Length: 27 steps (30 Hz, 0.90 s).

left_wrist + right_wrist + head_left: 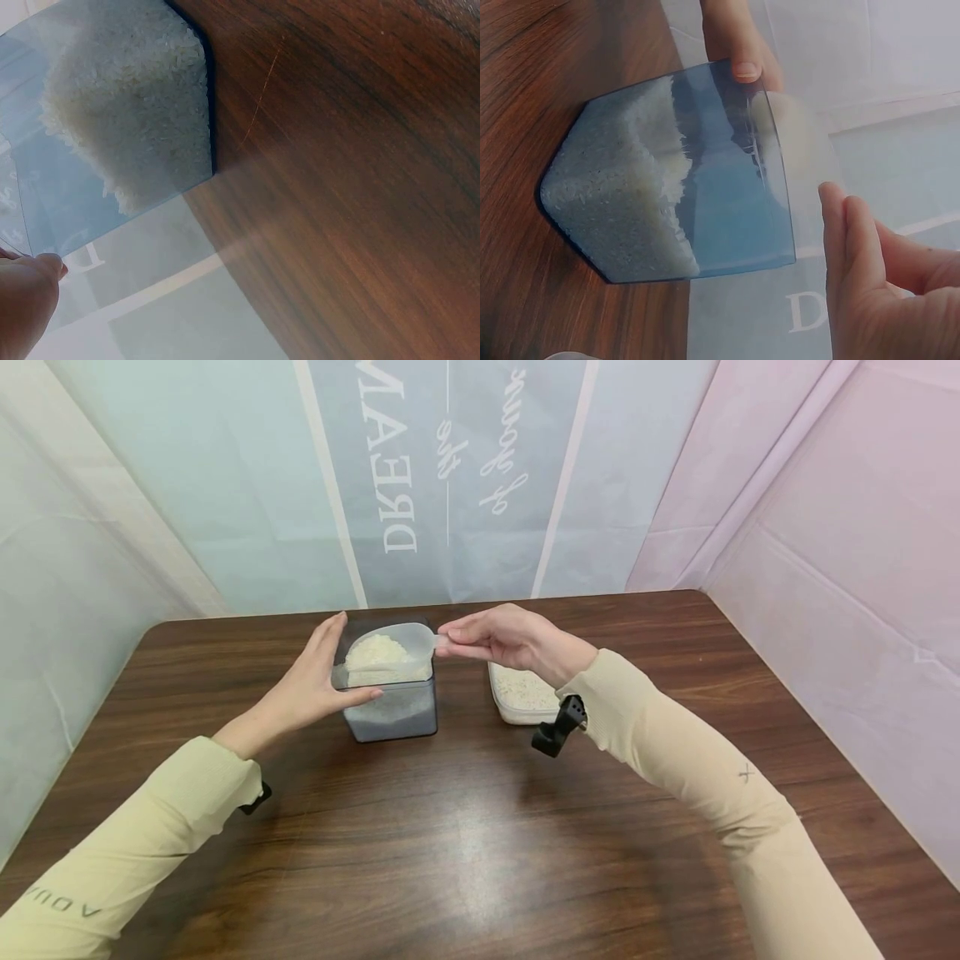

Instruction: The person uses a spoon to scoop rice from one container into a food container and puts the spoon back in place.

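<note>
A translucent blue-grey storage box (405, 718) stands on the table, partly filled with white rice (142, 97). My left hand (307, 677) holds it at the left side, with the thumb along the front rim and the fingers reaching toward the back. Over the open top is a clear plastic scoop (418, 639) heaped with rice (377, 652). By its short handle (440, 642), my right hand (517, 639) pinches the scoop from the right. In the right wrist view, the scoop's bowl (802, 142) shows just beyond the box's rim.
A shallow clear tub (519, 718) of pale grains sits right of the box, partly hidden under my right wrist. Behind the brown wooden table (450, 827) hangs a printed cloth (487, 560). Pale cloth walls flank both sides.
</note>
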Each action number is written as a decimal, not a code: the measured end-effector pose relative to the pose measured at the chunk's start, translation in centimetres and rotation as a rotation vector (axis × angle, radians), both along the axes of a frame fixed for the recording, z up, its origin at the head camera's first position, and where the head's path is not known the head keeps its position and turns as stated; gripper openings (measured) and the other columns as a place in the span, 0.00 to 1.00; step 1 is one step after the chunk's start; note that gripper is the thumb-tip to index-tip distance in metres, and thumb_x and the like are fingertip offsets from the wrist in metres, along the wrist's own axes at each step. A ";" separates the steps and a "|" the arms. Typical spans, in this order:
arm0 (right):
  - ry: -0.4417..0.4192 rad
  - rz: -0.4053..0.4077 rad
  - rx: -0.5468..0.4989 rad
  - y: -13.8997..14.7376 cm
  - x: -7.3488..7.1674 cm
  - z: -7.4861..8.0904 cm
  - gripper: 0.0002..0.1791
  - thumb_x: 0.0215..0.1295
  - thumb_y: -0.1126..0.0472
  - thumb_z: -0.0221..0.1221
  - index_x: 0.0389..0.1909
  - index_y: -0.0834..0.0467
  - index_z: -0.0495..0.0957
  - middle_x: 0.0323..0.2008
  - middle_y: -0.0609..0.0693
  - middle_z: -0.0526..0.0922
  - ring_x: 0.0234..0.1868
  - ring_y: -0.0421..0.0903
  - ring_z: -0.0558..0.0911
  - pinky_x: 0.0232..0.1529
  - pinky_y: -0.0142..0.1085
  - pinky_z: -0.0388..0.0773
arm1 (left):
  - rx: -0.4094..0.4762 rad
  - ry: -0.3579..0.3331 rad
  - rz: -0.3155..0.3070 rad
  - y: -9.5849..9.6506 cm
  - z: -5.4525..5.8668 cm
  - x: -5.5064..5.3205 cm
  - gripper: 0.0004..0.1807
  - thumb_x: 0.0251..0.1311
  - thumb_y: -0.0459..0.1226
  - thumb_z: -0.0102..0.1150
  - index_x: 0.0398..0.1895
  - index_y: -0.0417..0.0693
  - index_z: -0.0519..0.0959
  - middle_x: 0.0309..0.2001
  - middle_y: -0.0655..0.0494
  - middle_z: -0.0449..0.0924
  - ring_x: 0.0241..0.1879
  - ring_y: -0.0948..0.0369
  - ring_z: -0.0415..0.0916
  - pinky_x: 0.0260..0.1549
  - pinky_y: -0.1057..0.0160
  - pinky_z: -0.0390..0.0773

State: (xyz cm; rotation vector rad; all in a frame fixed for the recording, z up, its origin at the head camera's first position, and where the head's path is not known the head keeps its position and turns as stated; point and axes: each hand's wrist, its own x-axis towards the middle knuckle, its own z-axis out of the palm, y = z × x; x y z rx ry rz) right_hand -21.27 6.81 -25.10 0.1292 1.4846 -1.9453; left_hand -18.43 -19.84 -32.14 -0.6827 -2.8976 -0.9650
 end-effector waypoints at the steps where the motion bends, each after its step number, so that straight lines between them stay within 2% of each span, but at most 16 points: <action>1: -0.001 -0.001 -0.007 0.1 0.0 0.0 0.22 0.63 0.77 0.46 0.59 0.75 0.63 0.27 0.60 0.82 0.29 0.49 0.83 0.38 0.30 0.77 | -0.001 0.001 -0.002 0.0 0.0 0.0 0.60 0.48 0.53 0.64 0.71 0.42 0.33 0.71 0.43 0.34 0.68 0.45 0.41 0.58 0.40 0.52; 19: -0.008 -0.013 -0.073 2.7 0.0 0.4 0.25 0.65 0.76 0.44 0.63 0.73 0.57 0.31 0.60 0.82 0.33 0.49 0.83 0.42 0.29 0.76 | -0.001 -0.007 -0.003 0.0 0.2 -0.2 0.59 0.49 0.53 0.63 0.71 0.42 0.33 0.70 0.43 0.34 0.68 0.45 0.41 0.58 0.40 0.53; 24: -0.004 -0.034 -0.082 3.9 0.1 0.4 0.24 0.65 0.76 0.45 0.63 0.74 0.57 0.31 0.61 0.82 0.33 0.50 0.83 0.42 0.29 0.76 | -0.011 -0.010 0.005 0.1 0.3 0.0 0.59 0.49 0.54 0.63 0.71 0.43 0.33 0.70 0.43 0.34 0.68 0.44 0.41 0.57 0.40 0.53; 27: -0.012 -0.045 -0.101 4.7 0.2 0.3 0.20 0.64 0.76 0.45 0.58 0.73 0.63 0.32 0.62 0.82 0.33 0.51 0.83 0.42 0.29 0.76 | -0.017 -0.008 0.011 0.2 0.3 0.1 0.59 0.49 0.54 0.63 0.71 0.43 0.33 0.70 0.43 0.34 0.67 0.44 0.42 0.57 0.40 0.54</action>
